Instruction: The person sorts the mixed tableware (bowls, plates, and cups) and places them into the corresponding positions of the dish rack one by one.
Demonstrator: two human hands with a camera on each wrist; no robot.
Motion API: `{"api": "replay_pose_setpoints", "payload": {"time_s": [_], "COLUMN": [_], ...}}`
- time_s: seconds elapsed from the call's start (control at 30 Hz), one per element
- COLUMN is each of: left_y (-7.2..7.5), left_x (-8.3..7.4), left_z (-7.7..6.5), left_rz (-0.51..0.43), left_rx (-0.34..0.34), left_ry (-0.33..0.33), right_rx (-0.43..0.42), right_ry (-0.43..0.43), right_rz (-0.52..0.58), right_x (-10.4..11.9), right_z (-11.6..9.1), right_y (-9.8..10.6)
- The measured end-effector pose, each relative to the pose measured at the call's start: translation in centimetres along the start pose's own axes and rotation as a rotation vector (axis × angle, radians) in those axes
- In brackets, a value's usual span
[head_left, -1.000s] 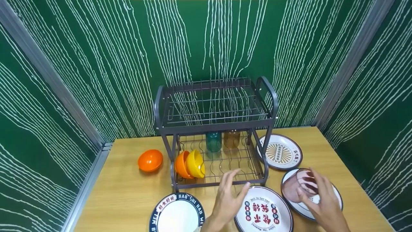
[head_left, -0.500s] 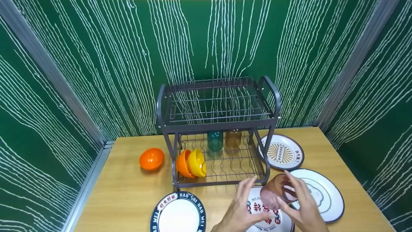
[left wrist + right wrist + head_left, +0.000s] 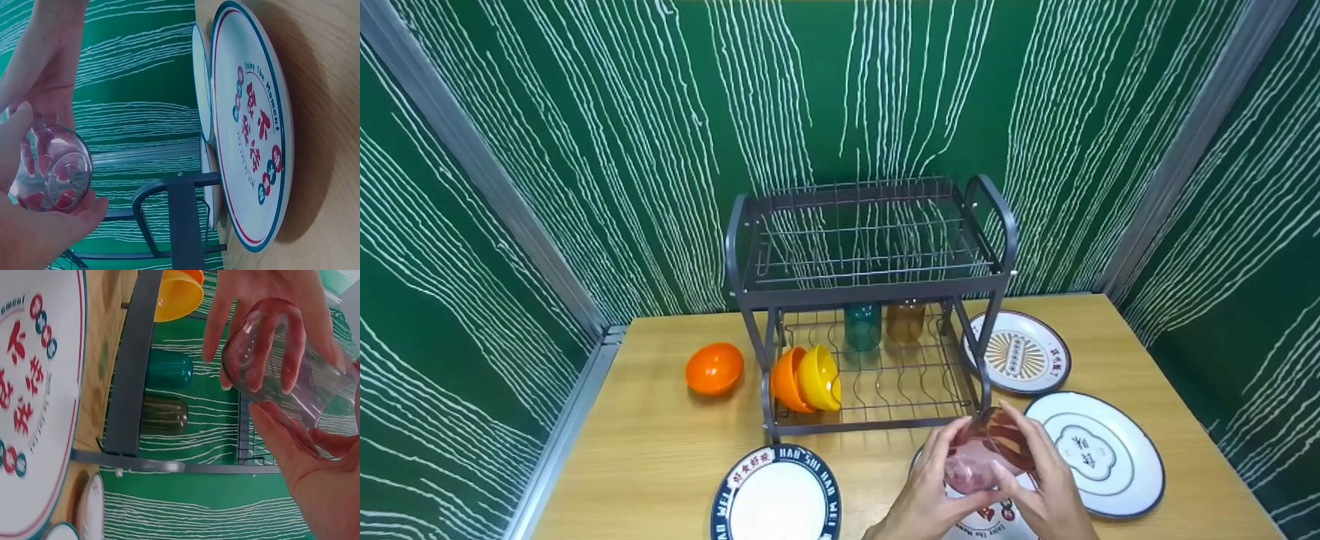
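Since half a second ago the one pink glass (image 3: 976, 463) has shifted left with the right hand (image 3: 1046, 480), and the left hand (image 3: 934, 480) has closed in, both now clamped on it, above the lettered plate (image 3: 256, 126). Three more plates lie on the worktop (image 3: 645, 450): the blue-rimmed plate (image 3: 777, 495), the white plate (image 3: 1117, 465) and, farther back, the ray plate (image 3: 1039, 341). Of three bowls, the yellow bowl (image 3: 820, 379) and orange bowl (image 3: 785, 379) sit in the one rack (image 3: 877, 291), the loose bowl (image 3: 715, 368) beside it; behind stand two glasses, the teal glass (image 3: 862, 330) and amber glass (image 3: 905, 324).
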State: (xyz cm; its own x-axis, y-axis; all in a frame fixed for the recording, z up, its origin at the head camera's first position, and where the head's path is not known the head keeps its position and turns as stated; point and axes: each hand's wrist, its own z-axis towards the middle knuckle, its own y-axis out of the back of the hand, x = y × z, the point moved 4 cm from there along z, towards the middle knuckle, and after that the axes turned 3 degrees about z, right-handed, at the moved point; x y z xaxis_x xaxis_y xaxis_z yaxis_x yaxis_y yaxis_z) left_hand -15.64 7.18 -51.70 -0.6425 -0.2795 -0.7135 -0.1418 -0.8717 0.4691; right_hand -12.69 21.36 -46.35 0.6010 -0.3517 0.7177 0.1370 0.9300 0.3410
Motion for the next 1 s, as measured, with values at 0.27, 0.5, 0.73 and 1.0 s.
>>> {"api": "replay_pose_setpoints", "payload": {"time_s": [0.27, 0.5, 0.73, 1.0], "left_y": [0.7, 2.9, 4.7, 6.7], "left_x": [-0.1, -1.6, -2.6, -3.4], "left_z": [-0.1, 0.5, 1.2, 2.4], "left_rz": [-0.208, -0.544, -0.599, -0.472], "left_rx": [0.053, 0.024, -0.001, -0.065], "left_ry": [0.137, 0.189, 0.174, 0.119], "right_rx": [0.004, 0.054, 0.092, 0.092], "right_ry": [-0.14, -0.148, -0.065, 0.002], "right_rz": [0.19, 0.345, 0.471, 0.548], "right_x": [-3.2, -3.7, -4.0, -4.2], "right_z": [-1.3, -1.6, -1.6, -1.5], "right_y": [0.1, -0.5, -1.2, -2.5]}}
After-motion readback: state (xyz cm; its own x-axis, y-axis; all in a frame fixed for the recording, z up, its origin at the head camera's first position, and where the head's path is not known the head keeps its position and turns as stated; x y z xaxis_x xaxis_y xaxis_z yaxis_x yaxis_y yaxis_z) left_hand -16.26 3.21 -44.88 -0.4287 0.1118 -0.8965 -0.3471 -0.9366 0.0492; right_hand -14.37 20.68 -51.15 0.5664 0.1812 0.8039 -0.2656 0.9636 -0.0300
